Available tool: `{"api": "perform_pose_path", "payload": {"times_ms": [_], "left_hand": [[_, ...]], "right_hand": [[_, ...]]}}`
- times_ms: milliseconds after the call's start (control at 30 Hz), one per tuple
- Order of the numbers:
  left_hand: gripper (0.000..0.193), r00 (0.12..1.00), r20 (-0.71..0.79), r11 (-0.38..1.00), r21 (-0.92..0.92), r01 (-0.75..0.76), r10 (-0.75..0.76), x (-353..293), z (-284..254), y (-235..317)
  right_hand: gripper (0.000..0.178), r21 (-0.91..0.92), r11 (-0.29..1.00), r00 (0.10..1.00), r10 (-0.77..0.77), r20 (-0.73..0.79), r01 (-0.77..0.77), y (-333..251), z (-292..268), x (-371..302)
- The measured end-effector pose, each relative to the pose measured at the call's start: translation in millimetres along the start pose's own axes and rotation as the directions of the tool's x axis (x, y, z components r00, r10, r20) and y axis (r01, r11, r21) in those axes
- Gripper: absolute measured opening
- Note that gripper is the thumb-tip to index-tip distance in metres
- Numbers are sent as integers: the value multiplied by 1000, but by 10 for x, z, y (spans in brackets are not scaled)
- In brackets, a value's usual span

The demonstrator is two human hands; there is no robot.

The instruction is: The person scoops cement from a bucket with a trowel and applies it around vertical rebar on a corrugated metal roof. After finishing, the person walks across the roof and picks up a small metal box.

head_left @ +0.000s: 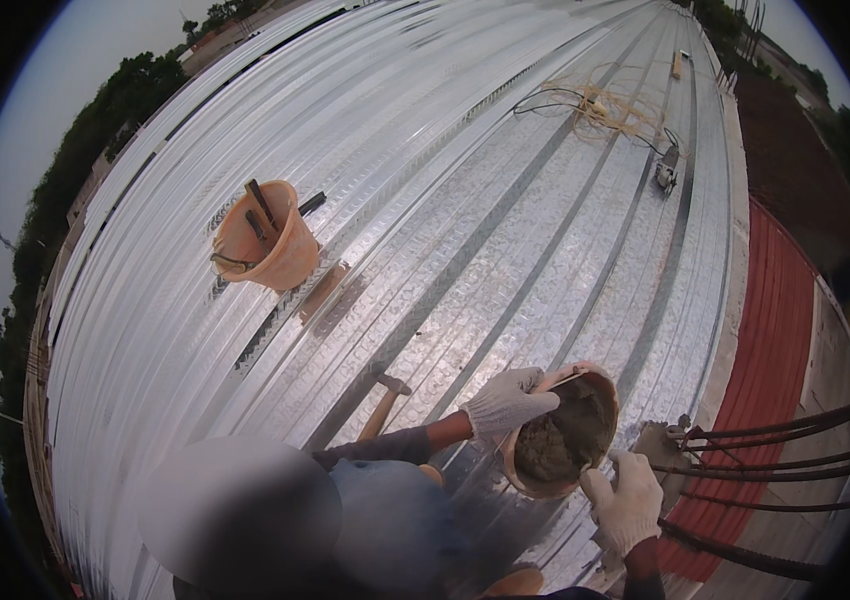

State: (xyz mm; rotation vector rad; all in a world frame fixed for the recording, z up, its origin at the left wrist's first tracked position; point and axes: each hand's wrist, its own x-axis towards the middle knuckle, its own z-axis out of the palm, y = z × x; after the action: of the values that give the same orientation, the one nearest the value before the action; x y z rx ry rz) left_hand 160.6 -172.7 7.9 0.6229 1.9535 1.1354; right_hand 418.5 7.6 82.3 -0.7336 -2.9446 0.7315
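Observation:
A bucket (539,490) of wet grey mortar (570,432) is tilted over the metal decking in front of me. My left hand (510,402), in a white knit glove, is closed on its left rim. My right hand (630,503), gloved too, is at the bucket's near right edge with its fingers curled; what they grip, if anything, is hidden. Left of the bucket, a hammer (382,407) with a wooden handle lies on the decking. Just right of my right hand is a rough patch of concrete (661,447) with steel bars (785,470) sticking out.
Ribbed metal decking (485,290) spreads ahead. An orange bucket (290,255) with tools stands at the left. Farther off lie a coiled cable (615,112), an angle grinder (667,170) and a yellow tool (678,66). Red sheeting (765,330) lies beyond the right edge. A pale blurred shape covers the lower left.

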Motion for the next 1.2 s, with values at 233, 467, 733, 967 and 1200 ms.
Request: {"api": "perform_pose_path", "payload": {"times_ms": [233,467,733,967,1200], "left_hand": [[51,994,62,996,-19,89,-87,29,-69,194],[64,891,292,937,154,315,-348,168,-153,682],[80,897,140,873,332,357,-420,-201,-298,936],[51,982,-49,981,-76,179,-183,-1726,-1228,2407],[47,500,-561,749,-548,372,-660,-4167,-1636,1713]], "right_hand": [[58,358,933,887,-136,441,-35,-492,-255,477],[57,140,989,903,-10,429,-56,-1048,21,907],[41,90,965,904,196,379,-247,-1452,463,553],[51,494,555,741,453,495,-669,-1182,456,403],[70,383,504,628,534,567,-774,-1523,-477,738]]}}
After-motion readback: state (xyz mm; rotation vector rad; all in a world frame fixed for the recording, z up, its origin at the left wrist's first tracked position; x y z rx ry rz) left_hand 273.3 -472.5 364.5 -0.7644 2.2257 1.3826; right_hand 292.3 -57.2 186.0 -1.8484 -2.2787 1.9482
